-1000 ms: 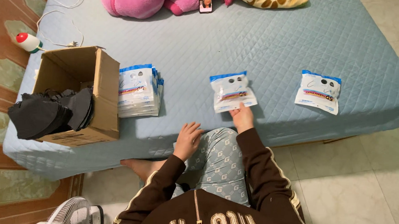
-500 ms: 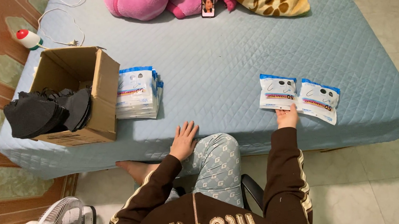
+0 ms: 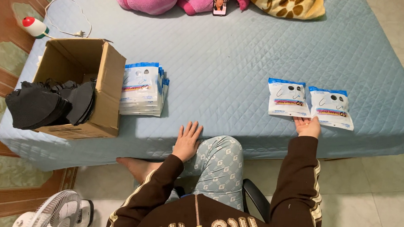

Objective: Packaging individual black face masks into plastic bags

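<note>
Two white packets with blue tops lie side by side on the blue quilted bed, one on the left (image 3: pixel 288 98) and one on the right (image 3: pixel 330 108). My right hand (image 3: pixel 308 126) rests open, palm up, just below them at the bed's front edge, its fingertips near the gap between the packets. My left hand (image 3: pixel 187 140) lies flat with fingers spread on the bed's edge, above my knee. A stack of the same packets (image 3: pixel 142 89) sits to the left, beside a cardboard box (image 3: pixel 81 87).
Black fabric pieces (image 3: pixel 48 104) spill out of the box's open side. Pink plush toys (image 3: pixel 161 0), a phone (image 3: pixel 219 3) and a spotted cushion (image 3: pixel 288 4) lie at the bed's far edge. A white fan (image 3: pixel 55 211) stands on the floor at bottom left.
My right hand slid a packet from the middle of the bed rightward next to the other packet, then let go and drew back slightly. My left hand stayed in place.
</note>
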